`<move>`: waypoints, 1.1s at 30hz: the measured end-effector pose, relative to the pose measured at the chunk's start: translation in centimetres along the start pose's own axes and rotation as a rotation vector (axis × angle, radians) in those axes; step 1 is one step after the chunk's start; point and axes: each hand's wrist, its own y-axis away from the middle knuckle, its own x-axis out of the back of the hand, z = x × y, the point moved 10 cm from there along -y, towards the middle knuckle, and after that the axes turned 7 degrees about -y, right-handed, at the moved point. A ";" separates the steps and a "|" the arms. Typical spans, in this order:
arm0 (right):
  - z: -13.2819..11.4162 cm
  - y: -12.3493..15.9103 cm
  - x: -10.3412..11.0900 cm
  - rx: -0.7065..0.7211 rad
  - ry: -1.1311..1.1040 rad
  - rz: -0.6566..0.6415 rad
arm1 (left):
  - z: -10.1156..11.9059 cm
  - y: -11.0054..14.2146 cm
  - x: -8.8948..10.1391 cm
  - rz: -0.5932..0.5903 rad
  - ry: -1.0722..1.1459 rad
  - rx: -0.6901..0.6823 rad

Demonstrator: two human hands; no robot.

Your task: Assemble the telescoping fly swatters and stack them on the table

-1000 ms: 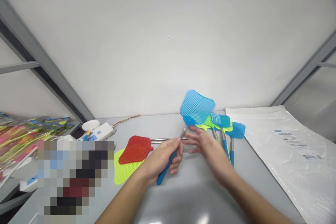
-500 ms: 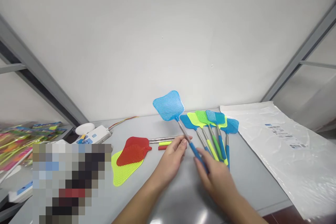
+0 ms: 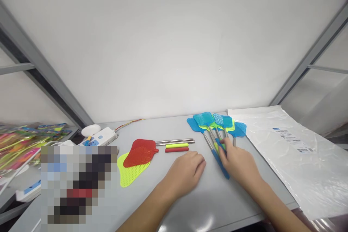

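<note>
My right hand [image 3: 239, 157] is closed round the handle of a blue fly swatter, whose mesh head [image 3: 203, 119] lies over a fanned group of blue, yellow-green and green swatters. A blue handle [image 3: 221, 165] of another swatter sticks out below my fingers. Loosely curled, my left hand [image 3: 187, 172] rests near the table's middle with nothing visible in it. Just beyond it are a yellow-green grip [image 3: 177, 145], a red grip [image 3: 176, 149] and metal rods [image 3: 175, 141]. To the left, a red swatter head [image 3: 140, 152] partly covers a yellow-green one [image 3: 133, 174].
A white plastic sheet or bag [image 3: 293, 163] with a label covers the right side of the grey table [image 3: 163, 206]. At left are a white power strip [image 3: 102, 137], a pixelated patch and bagged colourful goods [image 3: 29, 145]. A white wall [image 3: 174, 43] stands behind.
The blue swatter has moved right and down onto the group with my right hand. My left hand has let go of its shaft and drawn back, fingers curling.
</note>
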 end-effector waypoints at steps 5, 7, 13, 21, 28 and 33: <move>-1.1 0.4 0.2 0.185 0.194 0.113 | 0.2 -0.1 0.1 -0.008 -0.129 -0.044; -1.4 0.7 0.4 0.244 0.229 0.146 | -0.3 -0.1 0.9 0.001 -0.182 -0.037; -4.1 0.0 1.5 0.395 0.200 0.146 | -5.9 2.2 7.2 0.085 -0.329 0.136; -16.7 -5.1 -2.2 0.728 0.047 -0.228 | -10.8 8.2 9.1 0.198 -0.260 0.343; -22.1 -7.4 -5.6 0.834 -0.021 -0.396 | -9.1 6.9 5.9 0.121 -0.441 0.337; -22.0 -7.6 -7.0 0.839 -0.084 -0.454 | -8.7 6.8 5.5 0.088 -0.493 0.321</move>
